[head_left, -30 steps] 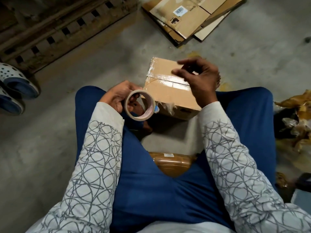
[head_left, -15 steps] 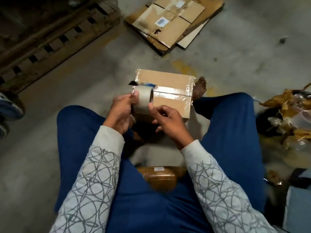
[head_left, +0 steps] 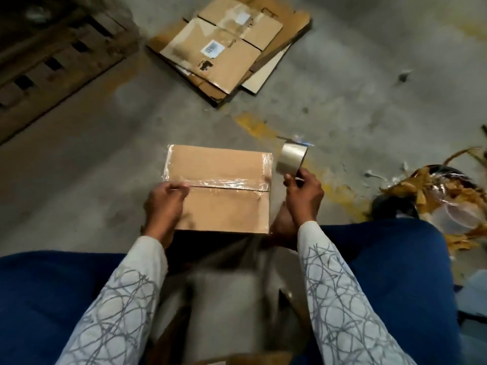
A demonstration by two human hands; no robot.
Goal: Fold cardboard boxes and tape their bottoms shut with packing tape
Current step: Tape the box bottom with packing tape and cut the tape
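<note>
A small cardboard box (head_left: 224,164) stands on the concrete floor between my legs, flaps closed, with clear tape along the centre seam and over its side edges. My left hand (head_left: 164,204) rests on the box's left end, fingertips pressing the tape end at the seam. My right hand (head_left: 303,192) holds a roll of clear packing tape (head_left: 291,160) upright just past the box's right edge, with a loose tape end at the roll's top.
A stack of flattened cardboard boxes (head_left: 226,48) lies on the floor ahead. A wooden pallet (head_left: 52,59) fills the upper left. A heap of crumpled brown tape and plastic scraps (head_left: 442,185) sits at the right. My blue-trousered legs frame the box.
The tape roll has passed from in front of the box's left side to its right, now in my right hand alone. My left hand has come down onto the box's left end.
</note>
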